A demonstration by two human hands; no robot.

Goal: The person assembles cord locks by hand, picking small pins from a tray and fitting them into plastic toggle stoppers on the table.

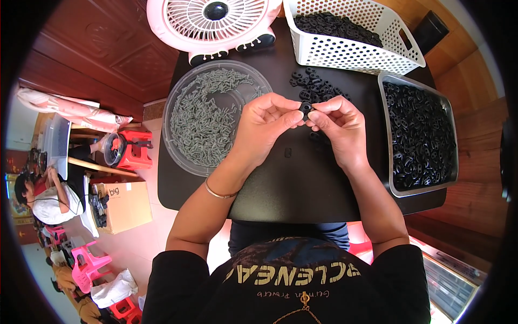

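A black T-shirt (286, 283), gold chain (305, 300) and bangle (218, 195) are worn.

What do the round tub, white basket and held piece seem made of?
Round tub: likely clear, glossy plastic; dark tabletop shows through. White basket: probably moulded plastic, satin, with regular holes. Held piece: black, slightly shiny, perhaps plastic or rubber; too small to tell.

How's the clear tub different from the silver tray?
The clear tub is round, but the silver tray is four-sided with rounded corners. The tub holds thin grey-green sticks; the tray holds black pieces with holes. Both sit on the dark table and hold lots of little things.
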